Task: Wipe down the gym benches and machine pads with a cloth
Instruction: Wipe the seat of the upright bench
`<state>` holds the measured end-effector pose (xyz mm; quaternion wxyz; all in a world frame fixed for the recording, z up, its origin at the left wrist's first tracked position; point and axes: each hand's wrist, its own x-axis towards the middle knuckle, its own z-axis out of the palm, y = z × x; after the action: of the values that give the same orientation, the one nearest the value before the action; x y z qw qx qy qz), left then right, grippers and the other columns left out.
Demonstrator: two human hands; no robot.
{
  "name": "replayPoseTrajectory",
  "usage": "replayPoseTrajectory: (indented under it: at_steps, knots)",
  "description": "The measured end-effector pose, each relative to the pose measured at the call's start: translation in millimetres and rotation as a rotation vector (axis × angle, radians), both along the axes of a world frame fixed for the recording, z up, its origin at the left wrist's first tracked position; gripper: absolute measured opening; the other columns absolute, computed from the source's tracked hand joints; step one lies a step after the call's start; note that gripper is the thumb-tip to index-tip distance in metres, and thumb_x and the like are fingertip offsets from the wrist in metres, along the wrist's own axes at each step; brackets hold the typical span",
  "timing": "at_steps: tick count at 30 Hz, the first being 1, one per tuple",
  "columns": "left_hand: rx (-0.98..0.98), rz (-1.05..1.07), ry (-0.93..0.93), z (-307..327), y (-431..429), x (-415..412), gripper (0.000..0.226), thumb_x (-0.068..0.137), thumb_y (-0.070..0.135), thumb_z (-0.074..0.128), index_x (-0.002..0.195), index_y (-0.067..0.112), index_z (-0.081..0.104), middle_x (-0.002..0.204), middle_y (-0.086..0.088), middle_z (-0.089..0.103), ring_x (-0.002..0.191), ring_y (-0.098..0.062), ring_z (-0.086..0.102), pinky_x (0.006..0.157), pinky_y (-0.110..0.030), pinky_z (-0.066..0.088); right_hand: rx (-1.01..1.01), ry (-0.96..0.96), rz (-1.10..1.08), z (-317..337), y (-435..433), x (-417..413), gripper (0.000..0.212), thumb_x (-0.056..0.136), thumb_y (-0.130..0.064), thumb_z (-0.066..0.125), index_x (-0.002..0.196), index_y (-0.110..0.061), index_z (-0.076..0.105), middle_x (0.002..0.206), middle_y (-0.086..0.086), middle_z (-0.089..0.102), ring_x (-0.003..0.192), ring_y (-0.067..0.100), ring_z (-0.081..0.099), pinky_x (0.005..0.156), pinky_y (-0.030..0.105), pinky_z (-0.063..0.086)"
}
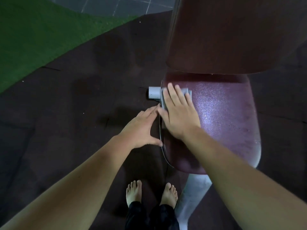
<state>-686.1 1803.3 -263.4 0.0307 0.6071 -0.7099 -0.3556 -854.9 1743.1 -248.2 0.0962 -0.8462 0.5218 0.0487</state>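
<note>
**A:** Why is your right hand (180, 113) laid flat on the cloth (186, 92)?
**B:** Your straight fingers press it onto the seat (226, 117) at its left edge, likely so you wipe a broad strip.
**A:** And your left hand (141, 128)?
**B:** It's open and holds nothing, its fingers spread against the seat's side. You're probably steadying it.

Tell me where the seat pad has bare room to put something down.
The seat pad is bare between the right hand and its right edge. Crowded at the left edge: right hand on the cloth, left hand touching.
</note>
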Motion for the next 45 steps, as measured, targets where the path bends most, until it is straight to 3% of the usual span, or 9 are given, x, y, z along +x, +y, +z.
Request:
replayPoseTrajectory:
  at_steps: [4, 8, 11, 18, 24, 27, 32, 39, 45]
  knots:
    - [0.020, -0.003, -0.041, -1, 8, -5, 0.139, 0.067, 0.061, 0.088, 0.165, 0.026, -0.004, 0.172, 0.005, 0.008, 0.155, -0.018, 0.017, 0.124, -0.038, 0.026, -0.033, 0.036, -0.075, -4, -28, 13, 0.072, 0.105, -0.052, 0.017, 0.164, -0.011, 0.012, 0.173, 0.006, 0.005, 0.159, 0.026, 0.003, 0.128, 0.048, 0.008]
    - [-0.005, 0.001, 0.000, -4, 14, -5, 0.138, 0.066, 0.050, 0.091, 0.166, 0.027, -0.002, 0.170, 0.010, 0.010, 0.153, -0.019, 0.025, 0.124, -0.040, 0.032, -0.006, -0.007, -0.027, -1, 63, -13, 0.072, 0.105, -0.051, 0.024, 0.164, -0.011, 0.014, 0.173, 0.008, 0.004, 0.159, 0.028, 0.002, 0.128, 0.052, 0.009]
    - [-0.002, -0.017, -0.042, -3, 18, -7, 0.138, 0.070, 0.051, 0.089, 0.165, 0.026, -0.008, 0.172, 0.009, 0.005, 0.156, -0.020, 0.020, 0.125, -0.038, 0.030, 0.021, 0.033, 0.040, 0, 111, -32, 0.071, 0.106, -0.050, 0.026, 0.164, -0.011, 0.016, 0.173, 0.007, 0.007, 0.159, 0.027, 0.003, 0.128, 0.052, 0.008]
    - [0.011, -0.010, -0.050, 0, 20, -11, 0.144, 0.063, 0.064, 0.088, 0.165, 0.023, -0.004, 0.171, 0.008, 0.004, 0.157, -0.016, 0.015, 0.124, -0.035, 0.026, -0.008, 0.031, -0.099, -2, 13, -7, 0.071, 0.106, -0.053, 0.013, 0.164, -0.012, 0.005, 0.173, 0.005, 0.000, 0.159, 0.025, -0.001, 0.129, 0.048, 0.005]
    - [0.038, -0.010, 0.008, 2, 28, -11, 0.149, 0.062, 0.059, 0.092, 0.165, 0.024, -0.011, 0.169, 0.013, 0.006, 0.153, -0.015, 0.027, 0.120, -0.037, 0.037, -0.005, 0.028, 0.024, -3, 114, -42, 0.072, 0.105, -0.051, 0.027, 0.163, -0.010, 0.017, 0.172, 0.009, 0.010, 0.159, 0.028, 0.006, 0.128, 0.053, 0.008]
    - [0.055, -0.014, -0.003, 5, 30, -14, 0.152, 0.061, 0.065, 0.090, 0.164, 0.025, -0.015, 0.168, 0.016, 0.003, 0.154, -0.012, 0.024, 0.123, -0.035, 0.033, -0.005, 0.037, -0.038, 0, 88, -74, 0.072, 0.103, -0.052, 0.024, 0.163, -0.013, 0.020, 0.172, 0.008, 0.014, 0.158, 0.028, 0.012, 0.127, 0.051, 0.013]
    - [0.065, -0.006, -0.009, 6, 31, -15, 0.153, 0.060, 0.068, 0.089, 0.163, 0.026, -0.016, 0.167, 0.018, 0.003, 0.154, -0.011, 0.023, 0.122, -0.036, 0.035, 0.004, 0.058, -0.327, 2, 28, -87, 0.075, 0.105, -0.056, 0.010, 0.164, -0.011, 0.002, 0.173, 0.009, -0.003, 0.159, 0.027, -0.003, 0.129, 0.049, 0.005]
    - [0.077, 0.003, -0.027, 12, 32, -19, 0.154, 0.059, 0.066, 0.090, 0.164, 0.025, -0.015, 0.169, 0.015, 0.002, 0.155, -0.012, 0.023, 0.122, -0.038, 0.035, 0.012, 0.040, -0.093, -1, 122, -85, 0.074, 0.105, -0.054, 0.020, 0.164, -0.009, 0.014, 0.172, 0.008, 0.006, 0.159, 0.026, 0.003, 0.128, 0.050, 0.009]
    - [0.088, 0.006, -0.039, 10, 32, -19, 0.153, 0.059, 0.068, 0.089, 0.161, 0.033, -0.019, 0.168, 0.017, 0.003, 0.155, -0.013, 0.025, 0.120, -0.043, 0.039, 0.014, 0.051, -0.362, 3, 37, -137, 0.075, 0.105, -0.056, 0.010, 0.164, -0.011, 0.003, 0.173, 0.008, -0.001, 0.159, 0.023, -0.004, 0.129, 0.044, 0.001]
